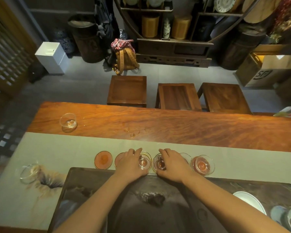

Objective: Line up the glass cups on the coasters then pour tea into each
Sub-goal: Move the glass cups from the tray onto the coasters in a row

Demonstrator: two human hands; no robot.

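A row of round pink coasters with gold rims lies on the grey table runner [74,148]. The leftmost coaster [103,159] is bare. My left hand [131,163] covers the second coaster and grips a small glass cup [144,162] standing on the third. My right hand [172,163] holds another glass cup [160,163] on the coaster beside it. A further glass cup [203,165] stands on the rightmost coaster. A spare glass cup [68,122] sits far left on the bare wood. A glass pitcher [29,173] rests on the runner at the left.
A dark stone tea tray [149,207] fills the near side under my arms. A white plate [249,201] and blue-white ceramic pieces [287,217] sit at its right. Water drops [133,132] mark the wooden table. Three wooden stools [177,95] stand beyond the far edge.
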